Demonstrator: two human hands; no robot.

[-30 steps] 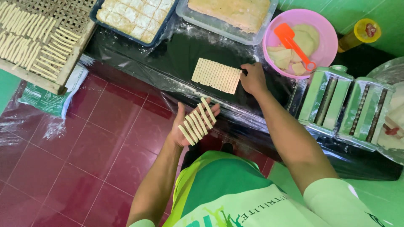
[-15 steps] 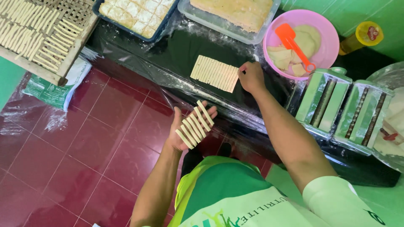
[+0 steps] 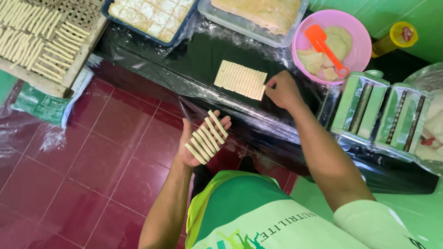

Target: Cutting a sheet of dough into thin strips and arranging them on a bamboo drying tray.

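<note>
Fingers (image 3: 220, 123) of my left hand (image 3: 198, 143) are spread flat and wide, palm up, carrying a row of dough strips (image 3: 206, 137) laid side by side across them — held out over the red tiled floor (image 3: 92, 152), just in front of the black surface (image 3: 184, 64). My right hand (image 3: 284, 90) rests on that surface, its fingers pinched narrow on the right end of the cut dough sheet (image 3: 241, 79). Beyond the sheet sit a blue tray (image 3: 191, 16) of dough squares and a clear tub (image 3: 244, 30) of dough. Right of the sheet stands a pink bowl (image 3: 357, 55) with an orange scraper (image 3: 323, 46) — nearer me from it, the green roller machine (image 3: 383, 115).
</note>
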